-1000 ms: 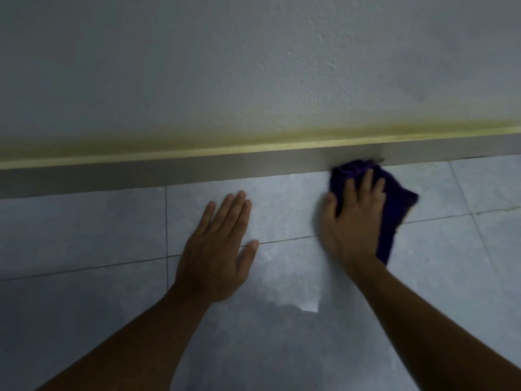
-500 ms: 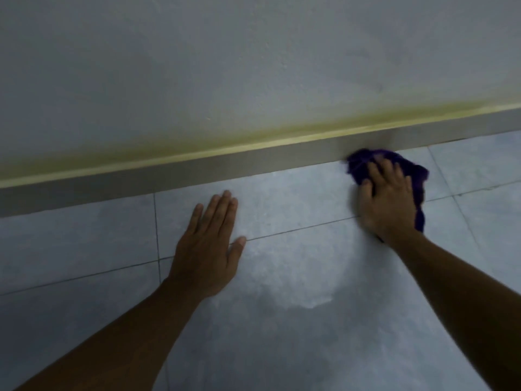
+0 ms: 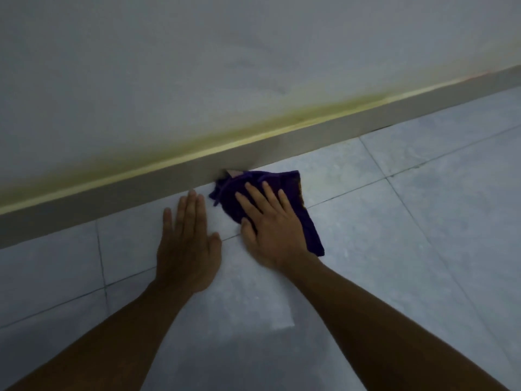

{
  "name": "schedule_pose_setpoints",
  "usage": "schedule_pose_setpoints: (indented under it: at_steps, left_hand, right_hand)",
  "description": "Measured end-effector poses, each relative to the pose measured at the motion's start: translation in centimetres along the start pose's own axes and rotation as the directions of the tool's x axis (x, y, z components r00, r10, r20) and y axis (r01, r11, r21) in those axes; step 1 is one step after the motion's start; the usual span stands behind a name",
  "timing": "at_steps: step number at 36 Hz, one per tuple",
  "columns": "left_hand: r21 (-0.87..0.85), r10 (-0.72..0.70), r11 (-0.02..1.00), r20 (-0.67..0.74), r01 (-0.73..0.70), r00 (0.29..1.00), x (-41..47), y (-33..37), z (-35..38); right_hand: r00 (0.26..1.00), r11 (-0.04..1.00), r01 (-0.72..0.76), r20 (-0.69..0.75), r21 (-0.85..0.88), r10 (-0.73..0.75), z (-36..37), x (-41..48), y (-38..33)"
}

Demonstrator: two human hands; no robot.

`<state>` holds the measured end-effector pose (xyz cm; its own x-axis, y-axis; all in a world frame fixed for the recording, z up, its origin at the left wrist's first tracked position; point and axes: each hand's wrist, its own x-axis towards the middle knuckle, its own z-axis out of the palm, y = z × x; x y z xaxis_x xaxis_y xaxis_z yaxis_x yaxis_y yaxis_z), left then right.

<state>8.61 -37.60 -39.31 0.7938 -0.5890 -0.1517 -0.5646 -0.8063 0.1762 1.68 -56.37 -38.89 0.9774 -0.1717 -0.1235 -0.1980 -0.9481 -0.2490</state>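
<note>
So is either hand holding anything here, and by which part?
Neither grips. Right hand presses the cloth, fingers on its middle; left hand rests on the floor.

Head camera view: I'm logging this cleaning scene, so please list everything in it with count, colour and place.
wall: one, whitish grey, upper half of the view, yellow-green staining along its foot
skirting: one, grey with a pale yellow top edge, runs along the foot of the wall
floor tiles: several, pale blue-grey with thin dark joints, lower half of the view
cloth: one, dark purple, crumpled on the tiles, its far end against the skirting
left hand: one, flat on a tile with straight fingers, just left of the cloth
right hand: one, fingers spread, presses down on the cloth
forearms: two, bare, coming in from the bottom edge
</note>
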Motion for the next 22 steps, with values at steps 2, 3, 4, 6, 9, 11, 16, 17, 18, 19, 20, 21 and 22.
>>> schedule_pose_setpoints:
  at_steps: [2, 3, 4, 6, 9, 11, 16, 17, 18, 19, 20, 21, 22]
  left_hand:
    - [-0.056, -0.029, 0.998, -0.005, 0.029, 1.000, 1.1, 2.2, 0.2]
    - [-0.071, -0.033, 0.997, -0.010, 0.032, 0.999, 1.4, 2.9, 0.5]
    - [-0.079, -0.030, 0.996, -0.011, 0.029, 0.999, 1.6, 3.3, 0.9]
    - [-0.069, -0.020, 0.997, -0.016, 0.019, 1.000, 1.4, 3.4, 1.8]
    - [-0.042, -0.011, 0.999, -0.061, 0.009, 0.998, 1.1, 3.4, 2.3]
    - [-0.036, 0.001, 0.999, -0.091, -0.004, 0.996, 1.1, 3.4, 2.3]
    - [-0.046, 0.007, 0.999, -0.099, -0.011, 0.995, 1.2, 3.4, 2.4]
    - [-0.047, 0.004, 0.999, -0.096, -0.009, 0.995, 1.2, 3.4, 2.4]
    - [-0.048, 0.002, 0.999, -0.090, -0.007, 0.996, 1.2, 3.3, 2.4]
    - [-0.046, 0.001, 0.999, -0.088, -0.005, 0.996, 1.2, 3.3, 2.4]
    - [-0.042, 0.003, 0.999, -0.090, -0.007, 0.996, 1.2, 3.3, 2.4]
    - [-0.036, 0.006, 0.999, -0.091, -0.009, 0.996, 1.2, 3.2, 2.4]
    - [-0.031, 0.011, 0.999, -0.088, -0.014, 0.996, 1.2, 3.2, 2.4]
  right_hand:
    - [0.998, 0.998, -0.056, -0.021, 0.007, 0.056, -0.9, 0.0, 2.8]
    - [0.991, 0.992, -0.124, -0.047, 0.015, 0.125, -1.5, 0.1, 4.6]
    - [0.975, 0.978, -0.208, -0.077, 0.023, 0.209, -2.1, 0.1, 6.8]
    - [0.919, 0.926, -0.377, -0.117, 0.027, 0.377, -3.5, 0.1, 11.6]
    - [0.824, 0.830, -0.557, -0.104, 0.031, 0.557, -5.0, 0.4, 17.7]
    - [0.787, 0.794, -0.607, -0.112, 0.038, 0.607, -4.9, 0.9, 19.0]
    - [0.776, 0.786, -0.619, -0.148, 0.011, 0.613, -3.7, 2.6, 12.8]
    - [0.824, 0.832, -0.555, -0.139, -0.004, 0.550, -3.3, 2.9, 10.4]
    - [0.870, 0.876, -0.482, -0.126, -0.012, 0.477, -2.8, 2.9, 7.9]
    - [0.907, 0.911, -0.411, -0.109, -0.016, 0.407, -2.2, 2.9, 5.4]
    - [0.937, 0.940, -0.340, -0.091, -0.016, 0.337, -1.6, 2.6, 3.3]
    - [0.962, 0.964, -0.264, -0.073, -0.015, 0.262, -1.0, 2.2, 1.5]
    - [0.981, 0.982, -0.186, -0.056, -0.017, 0.185, -0.4, 1.6, 0.3]
